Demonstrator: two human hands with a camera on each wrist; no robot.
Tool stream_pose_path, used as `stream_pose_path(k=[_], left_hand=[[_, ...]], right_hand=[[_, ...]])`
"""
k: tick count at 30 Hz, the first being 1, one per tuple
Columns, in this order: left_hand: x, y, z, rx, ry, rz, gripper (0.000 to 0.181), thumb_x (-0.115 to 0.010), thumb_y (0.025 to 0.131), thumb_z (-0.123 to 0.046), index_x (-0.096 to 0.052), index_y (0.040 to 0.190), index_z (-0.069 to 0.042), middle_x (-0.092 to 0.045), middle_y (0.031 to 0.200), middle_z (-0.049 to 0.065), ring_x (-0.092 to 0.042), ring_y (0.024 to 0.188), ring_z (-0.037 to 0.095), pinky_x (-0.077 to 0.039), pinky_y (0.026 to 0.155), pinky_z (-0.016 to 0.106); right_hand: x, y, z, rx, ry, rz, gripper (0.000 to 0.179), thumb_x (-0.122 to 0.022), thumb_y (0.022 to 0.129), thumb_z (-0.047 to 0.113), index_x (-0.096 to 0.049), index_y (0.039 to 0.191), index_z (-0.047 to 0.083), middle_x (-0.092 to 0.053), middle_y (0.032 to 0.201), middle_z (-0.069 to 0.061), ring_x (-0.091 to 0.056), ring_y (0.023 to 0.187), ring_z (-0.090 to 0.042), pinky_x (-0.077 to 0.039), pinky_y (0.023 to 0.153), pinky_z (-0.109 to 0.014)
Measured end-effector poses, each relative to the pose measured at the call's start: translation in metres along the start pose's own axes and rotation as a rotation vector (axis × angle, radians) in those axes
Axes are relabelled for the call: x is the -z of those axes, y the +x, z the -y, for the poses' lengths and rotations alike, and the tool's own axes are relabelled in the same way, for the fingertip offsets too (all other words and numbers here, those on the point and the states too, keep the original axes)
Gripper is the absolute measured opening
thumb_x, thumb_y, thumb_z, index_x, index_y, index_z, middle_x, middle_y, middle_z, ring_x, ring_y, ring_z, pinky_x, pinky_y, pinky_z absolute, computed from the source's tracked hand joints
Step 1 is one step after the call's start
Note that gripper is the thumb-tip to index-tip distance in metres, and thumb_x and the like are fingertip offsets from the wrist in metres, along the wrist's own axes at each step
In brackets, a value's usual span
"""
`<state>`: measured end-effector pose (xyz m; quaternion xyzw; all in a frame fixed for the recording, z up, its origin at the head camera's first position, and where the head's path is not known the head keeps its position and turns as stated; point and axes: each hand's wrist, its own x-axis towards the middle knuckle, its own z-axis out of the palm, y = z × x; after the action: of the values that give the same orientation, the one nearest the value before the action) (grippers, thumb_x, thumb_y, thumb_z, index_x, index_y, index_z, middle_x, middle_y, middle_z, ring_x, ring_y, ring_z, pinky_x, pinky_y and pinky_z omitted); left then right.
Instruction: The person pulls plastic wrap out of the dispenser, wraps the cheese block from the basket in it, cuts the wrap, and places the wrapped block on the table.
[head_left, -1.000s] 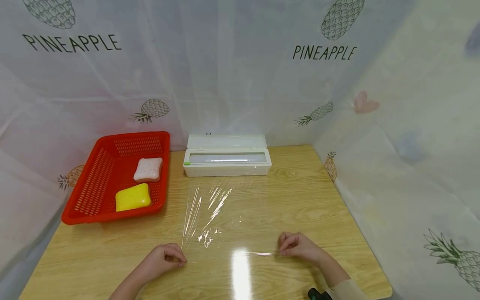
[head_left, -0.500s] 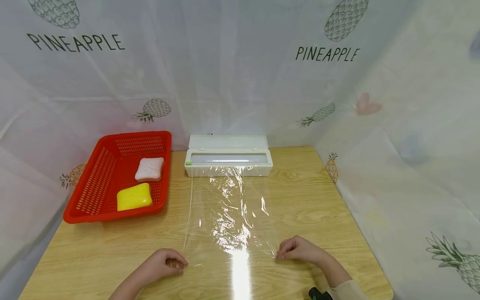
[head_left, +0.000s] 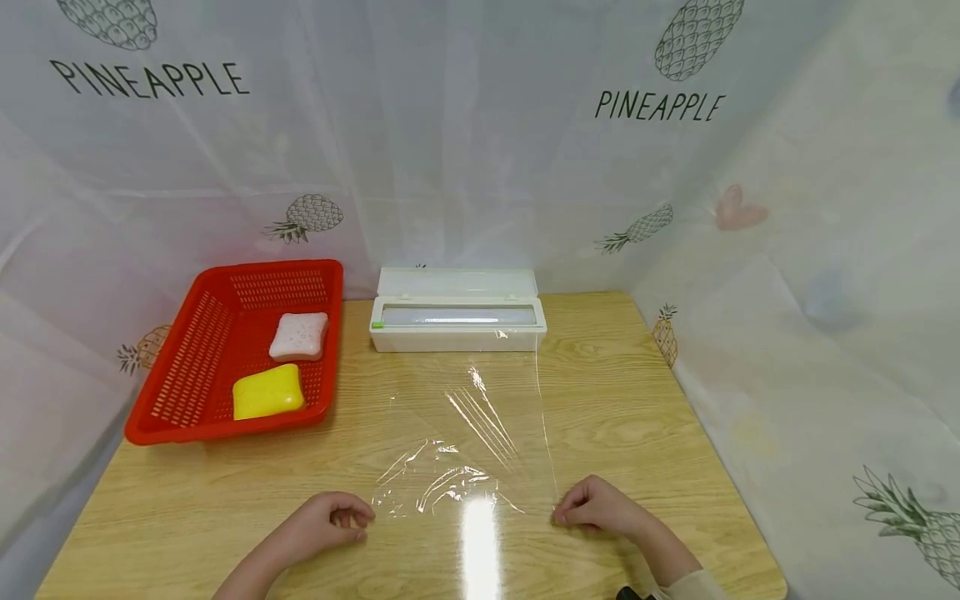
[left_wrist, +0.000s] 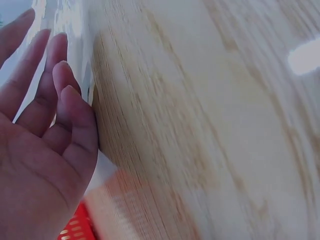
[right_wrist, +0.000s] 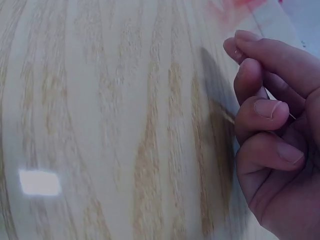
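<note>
A sheet of clear cling film (head_left: 491, 429) stretches over the table from a white cling film dispenser (head_left: 457, 342) toward both hands. The dispenser's lid (head_left: 457, 282) stands raised, and a roll shows behind its window. My left hand (head_left: 330, 527) pinches the film's near left corner. Its thumb and index finger (left_wrist: 64, 75) meet in the left wrist view, the other fingers loosely spread. At the near right corner my right hand (head_left: 600, 508) pinches the film between thumb and index finger (right_wrist: 250, 42), its remaining fingers curled. Creases and bright reflections cross the film.
A red plastic basket (head_left: 172, 350) stands at left, holding a white speckled sponge (head_left: 298, 336) and a yellow sponge (head_left: 267, 392). The wooden table (head_left: 622, 417) backs onto a pineapple-print curtain (head_left: 480, 150). A small dark object (head_left: 628, 593) shows at the bottom edge.
The film rippled, with its creases and reflections shifting, and its right edge now shows as a line up to the dispenser. Both hands stay at the near corners with only slight movement.
</note>
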<state>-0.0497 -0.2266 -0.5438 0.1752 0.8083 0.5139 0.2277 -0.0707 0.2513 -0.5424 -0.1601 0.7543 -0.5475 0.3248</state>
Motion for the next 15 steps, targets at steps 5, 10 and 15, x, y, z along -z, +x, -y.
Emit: stream_pose_path(k=[5,10,15], left_hand=[[-0.002,0.004,-0.001,0.041,-0.005,-0.034,0.018,-0.075,0.085,-0.010,-0.071,0.101,-0.003,-0.064,0.084,-0.001,-0.052,0.070,0.007,-0.045,0.060,0.022],[-0.005,0.017,-0.006,0.088,0.042,-0.133,0.020,-0.077,0.082,-0.012,-0.070,0.099,-0.004,-0.057,0.077,-0.001,-0.049,0.064,0.007,-0.043,0.058,0.023],[-0.008,0.024,-0.008,0.061,0.211,-0.107,0.023,-0.083,0.074,-0.008,-0.070,0.093,-0.012,-0.054,0.067,-0.008,-0.047,0.060,0.005,-0.041,0.060,0.025]], right_hand=[[-0.003,0.001,0.002,0.001,-0.008,-0.018,0.009,-0.073,0.084,0.004,-0.074,0.090,-0.003,-0.063,0.069,-0.001,-0.038,0.046,0.001,-0.033,0.044,-0.013],[-0.003,0.001,0.002,0.009,0.026,0.005,0.010,-0.073,0.082,0.000,-0.071,0.090,-0.006,-0.061,0.070,0.000,-0.039,0.048,0.000,-0.034,0.043,-0.013],[-0.001,0.002,0.001,0.032,0.049,0.021,0.018,-0.073,0.082,-0.002,-0.070,0.098,-0.009,-0.062,0.074,0.001,-0.043,0.054,0.000,-0.036,0.047,-0.014]])
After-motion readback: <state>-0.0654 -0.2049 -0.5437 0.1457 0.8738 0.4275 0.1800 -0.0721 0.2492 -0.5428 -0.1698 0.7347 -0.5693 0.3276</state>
